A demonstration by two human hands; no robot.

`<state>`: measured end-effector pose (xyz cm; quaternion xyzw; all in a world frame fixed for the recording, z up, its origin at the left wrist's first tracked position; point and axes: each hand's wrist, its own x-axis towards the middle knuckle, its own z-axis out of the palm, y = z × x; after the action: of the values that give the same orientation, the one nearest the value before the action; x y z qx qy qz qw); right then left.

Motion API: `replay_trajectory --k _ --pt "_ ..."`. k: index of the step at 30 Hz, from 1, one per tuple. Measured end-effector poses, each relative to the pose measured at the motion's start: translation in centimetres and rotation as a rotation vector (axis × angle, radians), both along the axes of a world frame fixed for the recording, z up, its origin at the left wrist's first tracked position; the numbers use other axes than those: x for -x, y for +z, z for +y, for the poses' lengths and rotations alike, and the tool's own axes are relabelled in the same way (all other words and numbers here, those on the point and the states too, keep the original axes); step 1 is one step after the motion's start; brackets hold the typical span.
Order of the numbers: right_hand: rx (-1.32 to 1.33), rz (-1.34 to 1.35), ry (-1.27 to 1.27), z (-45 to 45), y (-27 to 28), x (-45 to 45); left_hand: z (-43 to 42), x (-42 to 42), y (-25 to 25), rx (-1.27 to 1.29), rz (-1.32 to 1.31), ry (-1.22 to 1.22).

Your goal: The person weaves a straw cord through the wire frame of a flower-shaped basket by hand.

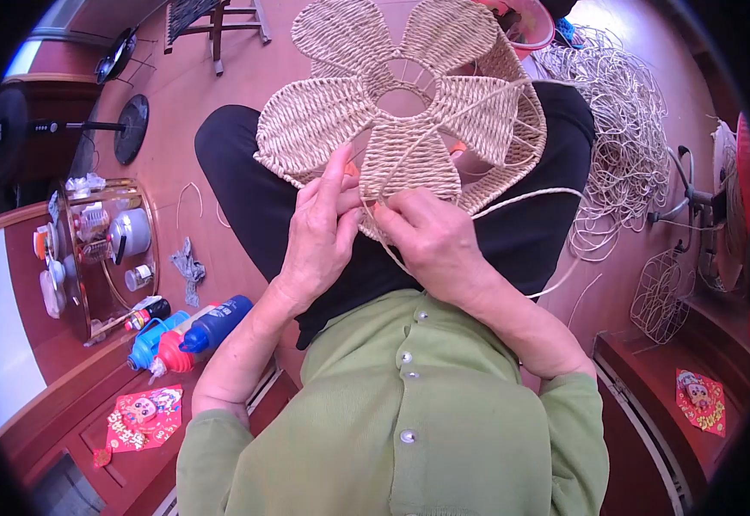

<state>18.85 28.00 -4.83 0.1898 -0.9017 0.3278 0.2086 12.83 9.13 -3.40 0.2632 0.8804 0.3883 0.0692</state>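
On my lap rests a woven flower-shaped basket [306, 116] of pale twisted cord, with rounded petals around a round open centre. My left hand [319, 228] is at the left edge of the lowest petal [409, 159], its index finger stretched upward and its thumb and other fingers about the edge. Pinched closed at the petal's bottom edge, my right hand [431, 232] holds a strand of cord [525, 196]. This cord crosses the petal and loops off to the right. The fingertips behind the petal are hidden.
A large heap of loose cord [620, 129] lies on the floor at right, near a red basin [530, 21] and a wire frame [663, 292]. Left of me stand vacuum flasks [220, 322], a round-ended rack [147, 224] and a fan [14, 129]. A stool [216, 26] is ahead.
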Motion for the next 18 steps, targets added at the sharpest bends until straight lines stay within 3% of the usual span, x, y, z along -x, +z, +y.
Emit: replay_trajectory --k 18 --pt "-0.074 -0.132 -0.079 -3.0 -0.6 -2.6 1.2 -0.3 -1.2 -0.012 0.015 0.133"
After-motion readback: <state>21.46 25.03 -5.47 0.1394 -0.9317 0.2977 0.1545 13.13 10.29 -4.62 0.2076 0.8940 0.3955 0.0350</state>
